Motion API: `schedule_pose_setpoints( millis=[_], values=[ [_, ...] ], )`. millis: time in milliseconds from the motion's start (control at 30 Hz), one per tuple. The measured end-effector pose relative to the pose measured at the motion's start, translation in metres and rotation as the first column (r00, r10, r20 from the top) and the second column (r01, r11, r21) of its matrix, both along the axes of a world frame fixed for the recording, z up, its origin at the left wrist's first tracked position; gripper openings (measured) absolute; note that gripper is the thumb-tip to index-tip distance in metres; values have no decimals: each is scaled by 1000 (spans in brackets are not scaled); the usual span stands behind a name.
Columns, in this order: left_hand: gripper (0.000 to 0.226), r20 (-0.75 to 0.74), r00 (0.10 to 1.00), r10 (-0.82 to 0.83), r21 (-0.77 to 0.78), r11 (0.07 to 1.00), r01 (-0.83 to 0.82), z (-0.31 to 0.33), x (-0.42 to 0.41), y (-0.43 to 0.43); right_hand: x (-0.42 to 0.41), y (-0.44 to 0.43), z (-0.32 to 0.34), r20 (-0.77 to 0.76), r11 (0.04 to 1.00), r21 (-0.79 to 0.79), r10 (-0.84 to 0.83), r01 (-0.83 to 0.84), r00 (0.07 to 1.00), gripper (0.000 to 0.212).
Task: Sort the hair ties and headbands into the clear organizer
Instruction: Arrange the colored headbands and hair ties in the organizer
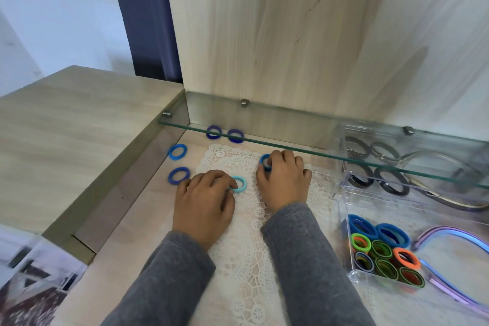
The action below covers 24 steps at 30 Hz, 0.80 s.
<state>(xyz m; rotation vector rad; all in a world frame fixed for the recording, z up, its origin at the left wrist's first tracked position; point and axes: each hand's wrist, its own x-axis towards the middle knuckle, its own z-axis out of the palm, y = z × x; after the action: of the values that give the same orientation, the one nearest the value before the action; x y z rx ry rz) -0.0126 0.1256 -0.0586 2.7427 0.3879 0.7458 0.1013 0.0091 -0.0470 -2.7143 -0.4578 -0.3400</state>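
A: Both down on the doily [246, 259]; left hand [203, 201] pinches the turquoise hair tie [240, 184]; right hand [284, 182] curls round a blue hair tie [264, 161].
B: And the clear organizer [383, 206] sits off right; right hand's nearer.

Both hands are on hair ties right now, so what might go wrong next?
1. The right hand sits close to the glass shelf edge; lifting its blue tie straight up may knock knuckles.
2. The left hand, pulling the turquoise tie, could snag the lace doily and shift it.
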Motion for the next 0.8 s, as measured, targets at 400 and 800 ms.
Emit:
schedule_pose_setpoints(
  millis=[400,800],
  values=[
    [24,46,925,377,-283,893,-350,-1,-10,40,-11,-12,-1,14,976,131,174,-174,985,19],
    [15,54,918,393,-304,882,-360,-14,-10,48,-34,-12,-4,126,879,77,459,-470,879,13]
  ],
)
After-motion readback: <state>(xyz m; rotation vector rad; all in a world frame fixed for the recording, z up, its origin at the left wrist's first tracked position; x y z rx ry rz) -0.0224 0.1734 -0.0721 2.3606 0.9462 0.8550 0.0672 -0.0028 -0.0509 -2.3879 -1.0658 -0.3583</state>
